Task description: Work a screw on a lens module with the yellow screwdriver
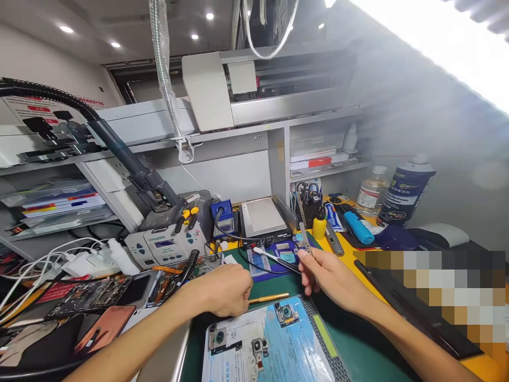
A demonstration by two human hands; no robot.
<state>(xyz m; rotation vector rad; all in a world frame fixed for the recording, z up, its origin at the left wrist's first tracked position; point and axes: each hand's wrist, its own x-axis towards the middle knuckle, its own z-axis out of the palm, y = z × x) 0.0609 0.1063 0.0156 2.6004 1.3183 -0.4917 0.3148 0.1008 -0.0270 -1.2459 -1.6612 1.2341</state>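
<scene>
My left hand is closed, its fingers curled at the near end of a slim gold-coloured rod-shaped tool; the fingers hide that end. My right hand is closed around a perforated metal pair of tweezers pointing up, and a thin black stick with a white tip that points left. Below both hands lies a worn blue-and-white board. On it rest small camera modules: one at the left, a double-lens one in the middle and one at the upper right.
A green mat covers the bench. Behind stand a soldering station and a flat plate device. Circuit boards and phone parts crowd the left. A yellow bottle, blue spray can and black tray are right.
</scene>
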